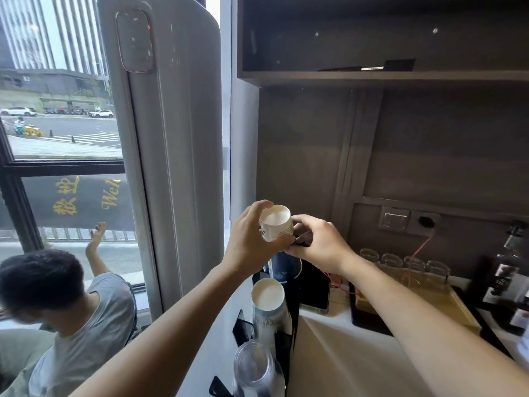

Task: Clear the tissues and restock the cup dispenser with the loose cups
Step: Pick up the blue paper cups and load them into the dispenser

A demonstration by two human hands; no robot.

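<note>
My left hand (249, 242) curls around an upside-down white paper cup (276, 223), thumb and fingers pinching its sides, near frame centre. My right hand (317, 243), fingers bent, pinches something dark beside the cup's rim. The cup dispenser (290, 305) lies directly below, its stacks running down-frame; the cup's axis tilts slightly.

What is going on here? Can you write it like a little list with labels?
place: white counter by a window
left hand: holds an upside-down white paper cup
right hand: touches the cup's lower edge
cup dispenser: black rack with three slots
top slot: dark blue cups
middle slot: white paper cups
bottom slot: clear plastic cups
further right: glasses on a tray
tissues: none visible
</note>
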